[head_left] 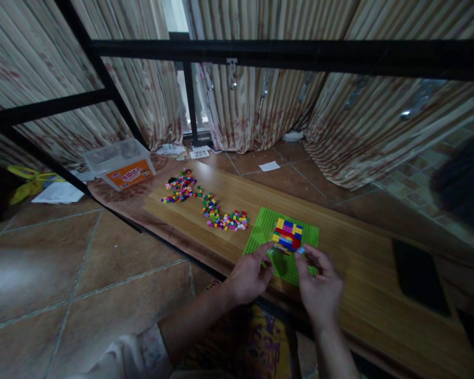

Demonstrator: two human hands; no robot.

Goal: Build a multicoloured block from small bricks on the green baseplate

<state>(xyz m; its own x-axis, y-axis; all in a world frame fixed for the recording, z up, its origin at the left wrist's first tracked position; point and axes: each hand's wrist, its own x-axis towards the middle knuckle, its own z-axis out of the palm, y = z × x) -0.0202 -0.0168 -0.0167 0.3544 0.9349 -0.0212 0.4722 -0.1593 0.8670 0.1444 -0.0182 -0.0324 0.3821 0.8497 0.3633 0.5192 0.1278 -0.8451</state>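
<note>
A green studded baseplate (264,225) lies on the wooden board, carrying a small block build (287,234) in red, yellow, blue and pink. Over the near right corner of the build, my right hand (322,279) pinches a light blue toy brick (300,250) between thumb and finger. My left hand (253,272) is at the build's near left side, fingers curled close to its edge. Whether those fingers grip anything is too small to make out.
Loose coloured bricks (225,220) trail leftward along the wooden board (229,184). A clear plastic tub (120,158) with an orange label stands past the board's left end. A dark flat object (421,276) lies at the right. Striped curtains (237,110) hang behind a black metal frame (260,52).
</note>
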